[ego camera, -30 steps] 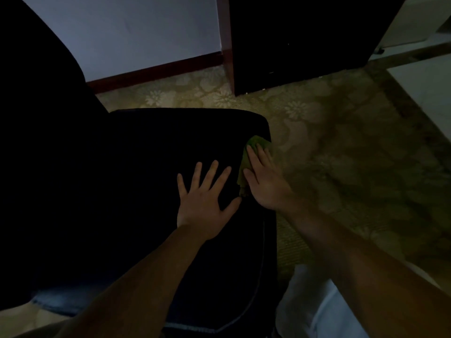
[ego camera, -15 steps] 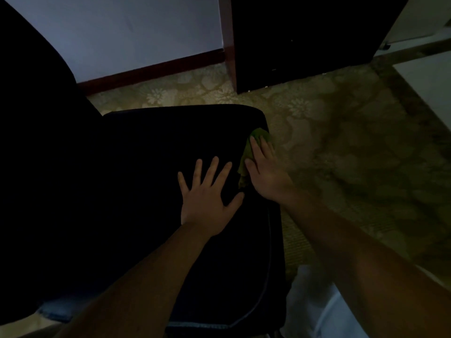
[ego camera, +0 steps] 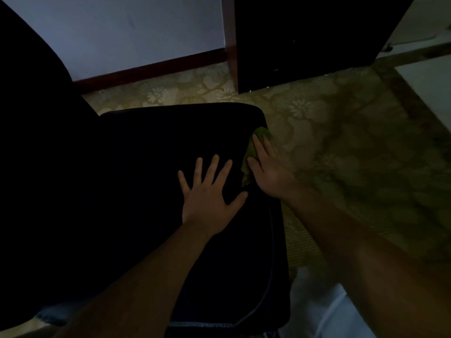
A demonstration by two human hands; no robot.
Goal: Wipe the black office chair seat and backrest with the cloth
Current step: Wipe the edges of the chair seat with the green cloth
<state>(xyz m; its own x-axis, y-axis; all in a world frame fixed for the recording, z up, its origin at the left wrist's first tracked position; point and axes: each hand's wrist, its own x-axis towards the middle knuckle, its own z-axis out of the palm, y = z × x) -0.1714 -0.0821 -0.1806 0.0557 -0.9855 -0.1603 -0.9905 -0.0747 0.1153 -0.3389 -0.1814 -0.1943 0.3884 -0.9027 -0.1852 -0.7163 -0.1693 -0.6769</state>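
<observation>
Two hands are laid flat: the left hand (ego camera: 210, 197) bare on the seat (ego camera: 146, 172), the cloth (ego camera: 246, 168) pinned under the right hand (ego camera: 268, 172) at the seat's right edge.

The backrest (ego camera: 29, 118) rises at the left, the seat (ego camera: 146, 167) to its right. The left hand (ego camera: 210, 198) lies on the seat; just right of it, the right hand (ego camera: 271, 172) rests on the cloth (ego camera: 261, 132) at the seat's right edge. Carpet (ego camera: 353, 154) lies beyond, up to the far wall (ego camera: 134, 32).
</observation>
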